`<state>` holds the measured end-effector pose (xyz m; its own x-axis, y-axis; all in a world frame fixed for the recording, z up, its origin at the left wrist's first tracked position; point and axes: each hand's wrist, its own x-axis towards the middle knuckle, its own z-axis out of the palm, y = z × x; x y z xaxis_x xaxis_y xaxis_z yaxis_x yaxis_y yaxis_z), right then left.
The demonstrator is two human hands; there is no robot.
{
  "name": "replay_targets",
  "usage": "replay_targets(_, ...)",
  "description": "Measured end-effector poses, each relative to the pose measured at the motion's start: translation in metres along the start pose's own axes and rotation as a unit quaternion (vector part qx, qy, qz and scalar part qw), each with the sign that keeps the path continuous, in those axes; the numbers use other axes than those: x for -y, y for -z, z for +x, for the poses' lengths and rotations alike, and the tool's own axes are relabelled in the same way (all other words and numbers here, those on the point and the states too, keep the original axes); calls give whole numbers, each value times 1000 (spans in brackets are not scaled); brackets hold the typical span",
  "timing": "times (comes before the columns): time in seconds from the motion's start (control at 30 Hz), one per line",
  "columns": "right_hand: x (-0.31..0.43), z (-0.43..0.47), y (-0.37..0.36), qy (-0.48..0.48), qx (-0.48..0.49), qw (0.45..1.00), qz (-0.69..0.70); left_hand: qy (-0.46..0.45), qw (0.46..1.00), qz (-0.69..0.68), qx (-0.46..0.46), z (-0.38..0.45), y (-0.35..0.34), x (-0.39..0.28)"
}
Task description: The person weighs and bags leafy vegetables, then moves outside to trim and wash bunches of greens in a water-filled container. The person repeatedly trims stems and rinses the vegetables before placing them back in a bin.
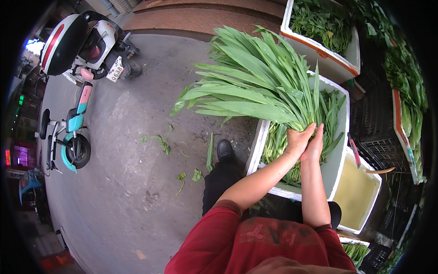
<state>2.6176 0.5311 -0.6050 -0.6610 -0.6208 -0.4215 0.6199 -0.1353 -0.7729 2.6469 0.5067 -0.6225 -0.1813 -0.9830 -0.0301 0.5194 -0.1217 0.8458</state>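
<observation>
A large bunch of leafy greens (pixel 253 82) with long, pointed leaves fans out away from me. My left hand (pixel 297 141) is closed around its gathered stems. My right hand (pixel 313 145) presses against the same stems from the right, its thumb beside my left thumb. The stem ends are hidden by my hands. Below the bunch stands a white foam box (pixel 337 171), partly covered by my forearms. More loose greens (pixel 330 109) lie inside it, with pale stems showing at its left side.
Another foam box (pixel 318 65) of greens stands ahead at right. A foam box of yellowish liquid (pixel 354 191) sits right, near a pink-handled tool (pixel 354 152) and a curved wooden handle (pixel 379 170). Leaf scraps (pixel 164 144) litter the floor. A scooter (pixel 92 48) is parked left.
</observation>
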Motion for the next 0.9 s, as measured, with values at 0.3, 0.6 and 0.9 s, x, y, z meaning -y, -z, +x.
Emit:
replay_targets(0.3,5,-1,8,88,0,991,-103,-15,999,4,37,-16,0,-8)
replay_targets(0.6,18,6,-7,237,-9,964,-119,122,972,-179,88,-22,1,-20)
replay_targets(0.9,66,17,27,284,116,897,-319,181,846,159,474,-70,12,-119)
